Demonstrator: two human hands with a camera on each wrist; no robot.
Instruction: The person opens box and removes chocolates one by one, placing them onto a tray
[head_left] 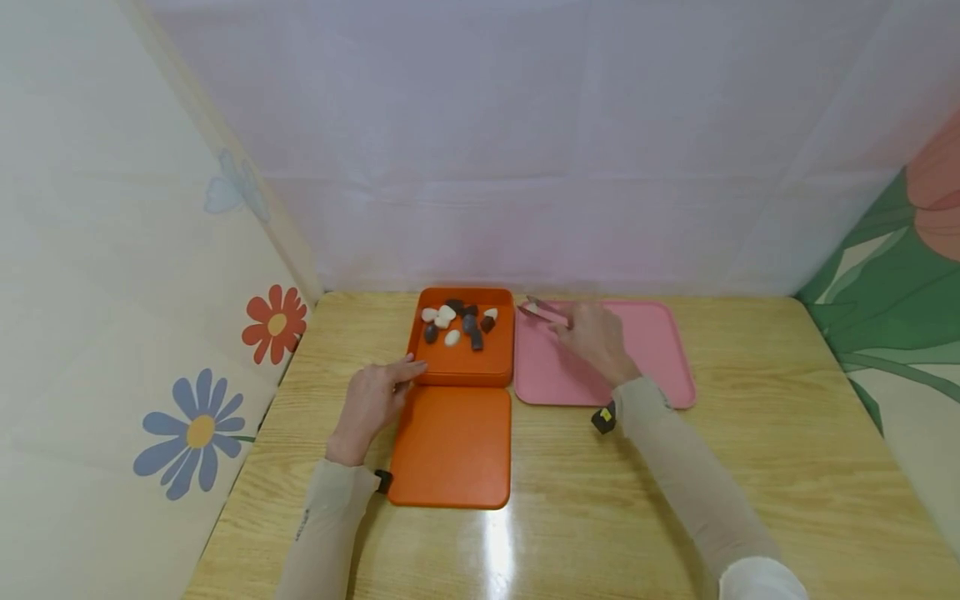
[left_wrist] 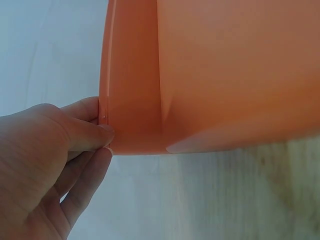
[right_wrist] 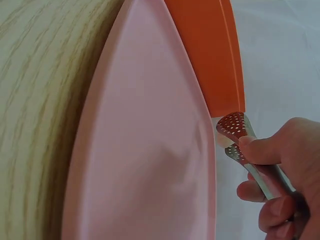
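Orange lid [head_left: 451, 446] lies nearest on the counter [head_left: 750, 467]. Left hand [head_left: 371, 400], fingers straight, touches the orange box [head_left: 461, 367] at its near-left corner. Right hand [head_left: 597, 337] is clamped on the tongs [head_left: 546, 310] over the pink tray [head_left: 660, 350]. The tongs pinch a white pebble [right_wrist: 223, 141] (partly hidden), long axis toward 10 o'clock. Remaining pebbles [head_left: 459, 321] lie at 9 o'clock from the tips, nearer the right hand.

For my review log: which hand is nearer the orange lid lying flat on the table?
Left. The left hand rests beside the orange lid, touching the orange box; the right hand holds tongs over the pink tray.
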